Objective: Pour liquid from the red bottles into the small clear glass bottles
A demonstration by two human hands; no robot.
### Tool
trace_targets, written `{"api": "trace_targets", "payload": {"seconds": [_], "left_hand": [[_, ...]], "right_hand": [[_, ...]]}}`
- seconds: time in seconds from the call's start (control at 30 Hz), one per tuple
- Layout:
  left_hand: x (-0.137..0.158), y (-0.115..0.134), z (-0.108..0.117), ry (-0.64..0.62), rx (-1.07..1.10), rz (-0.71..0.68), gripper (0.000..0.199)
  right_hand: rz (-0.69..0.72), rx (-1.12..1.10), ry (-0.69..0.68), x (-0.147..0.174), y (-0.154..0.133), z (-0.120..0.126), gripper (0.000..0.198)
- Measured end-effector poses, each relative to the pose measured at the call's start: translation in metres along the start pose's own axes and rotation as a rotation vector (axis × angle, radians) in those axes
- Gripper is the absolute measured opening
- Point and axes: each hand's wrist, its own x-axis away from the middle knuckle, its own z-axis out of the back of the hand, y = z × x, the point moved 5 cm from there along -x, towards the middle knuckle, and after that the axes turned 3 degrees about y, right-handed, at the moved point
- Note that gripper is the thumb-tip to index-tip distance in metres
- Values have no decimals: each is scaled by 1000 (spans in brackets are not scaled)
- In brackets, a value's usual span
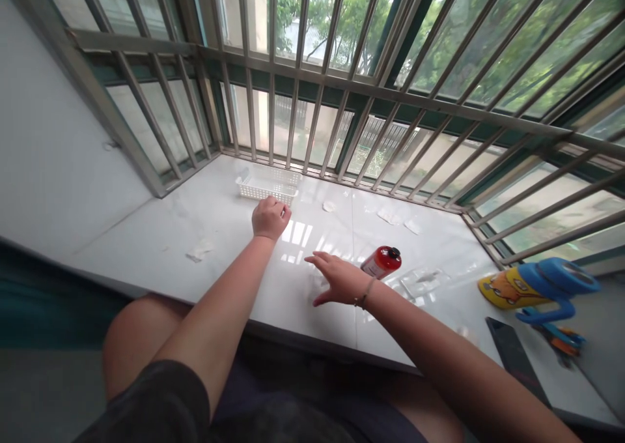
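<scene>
My left hand (271, 218) is closed in a fist just in front of a white perforated plastic basket (267, 187) by the window bars. Whatever its curled fingers hold, if anything, is hidden. Lower and to the right, my right hand (339, 280) hovers over the white surface with thumb and fingers spread, and nothing shows in its grasp. Behind its wrist is a red bottle (379, 260) with a black cap. A clear plastic tray (422, 281) lies to the right of that bottle.
Crumpled white scraps lie at the left (199, 249) and toward the back (389, 217). A blue and yellow flask (520, 285), a dark phone (516, 358) and blue and orange tools (561, 339) are at the right. Metal bars (336, 81) close off the far side.
</scene>
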Motion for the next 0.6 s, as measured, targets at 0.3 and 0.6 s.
{"api": "trace_targets", "payload": {"seconds": [0.3, 0.6], "left_hand": [[1, -1, -3, -13, 37, 17, 23], [1, -1, -2, -2, 3, 0, 25]], "right_hand": [[-638, 295, 347, 72, 111, 74, 76], [-829, 95, 515, 57, 180, 56, 97]]}}
